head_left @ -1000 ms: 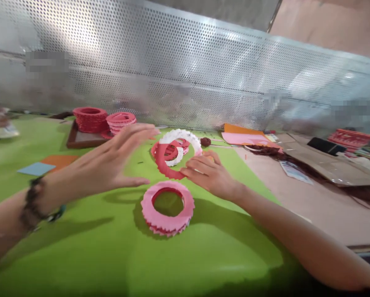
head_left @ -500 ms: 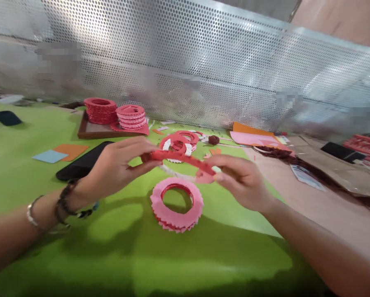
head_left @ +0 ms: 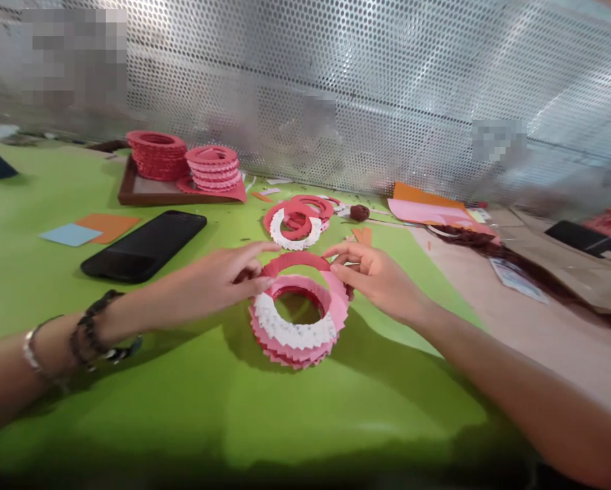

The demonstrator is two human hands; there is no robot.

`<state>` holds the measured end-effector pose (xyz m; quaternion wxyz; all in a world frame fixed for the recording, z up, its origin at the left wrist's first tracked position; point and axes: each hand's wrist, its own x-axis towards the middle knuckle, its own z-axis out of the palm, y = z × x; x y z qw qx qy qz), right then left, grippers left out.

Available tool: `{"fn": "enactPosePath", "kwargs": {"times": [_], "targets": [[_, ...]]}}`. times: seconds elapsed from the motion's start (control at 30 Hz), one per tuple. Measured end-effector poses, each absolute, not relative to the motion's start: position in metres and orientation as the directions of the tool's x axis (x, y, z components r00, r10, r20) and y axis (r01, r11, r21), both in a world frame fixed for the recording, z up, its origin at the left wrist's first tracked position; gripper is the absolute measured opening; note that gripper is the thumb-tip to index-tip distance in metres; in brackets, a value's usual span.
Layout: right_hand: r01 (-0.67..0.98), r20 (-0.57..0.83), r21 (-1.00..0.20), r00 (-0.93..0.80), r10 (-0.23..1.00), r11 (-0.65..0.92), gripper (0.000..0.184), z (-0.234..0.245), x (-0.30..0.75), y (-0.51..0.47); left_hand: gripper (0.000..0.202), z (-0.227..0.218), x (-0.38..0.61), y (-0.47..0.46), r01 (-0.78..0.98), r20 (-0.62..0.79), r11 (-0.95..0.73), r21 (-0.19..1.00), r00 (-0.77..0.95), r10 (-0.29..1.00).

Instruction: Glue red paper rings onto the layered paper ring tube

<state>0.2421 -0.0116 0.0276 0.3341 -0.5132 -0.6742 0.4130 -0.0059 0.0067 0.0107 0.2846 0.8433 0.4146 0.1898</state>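
Between my hands is a folded paper ring in red, pink and white, with a zigzag outer edge. Its near side overlaps a stack of pink paper rings on the green table surface. My left hand pinches the ring's left edge between thumb and fingers. On the opposite edge, the thumb and fingertips of my right hand grip the ring. Just beyond lie more red and white paper rings, overlapping one another.
A black phone lies left, beside orange and light blue paper squares. Behind, a brown tray bears stacked rings. A ball of brown yarn, paper sheets and a perforated metal screen are farther back.
The ring has come down from being held edge-on in the air to lie tilted over the pink stack. Both hands lowered with it, and the view has tipped downward.
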Motion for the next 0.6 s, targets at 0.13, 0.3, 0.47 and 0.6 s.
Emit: {"fn": "enactPosePath", "kwargs": {"times": [0.13,0.3,0.47,0.6], "targets": [[0.447,-0.012,-0.889,-0.238,0.971,0.099,0.012,0.024,0.241,-0.011,0.065,0.01,-0.006,0.005,0.653,0.073,-0.525,0.546,0.587,0.806],[0.501,-0.068,-0.864,-0.225,0.972,0.055,0.013,0.017,0.242,-0.009,0.062,0.011,-0.005,0.001,0.669,0.045,-0.507,0.544,0.58,0.813],[0.521,-0.074,-0.852,-0.238,0.968,0.063,0.014,0.014,0.242,-0.009,0.059,0.014,-0.005,0.0,0.663,0.036,-0.508,0.55,0.589,0.807],[0.5,-0.07,-0.864,-0.232,0.97,0.057,0.014,0.016,0.242,-0.01,0.063,0.014,-0.005,0.0,0.673,0.025,-0.5,0.545,0.584,0.812]]}}
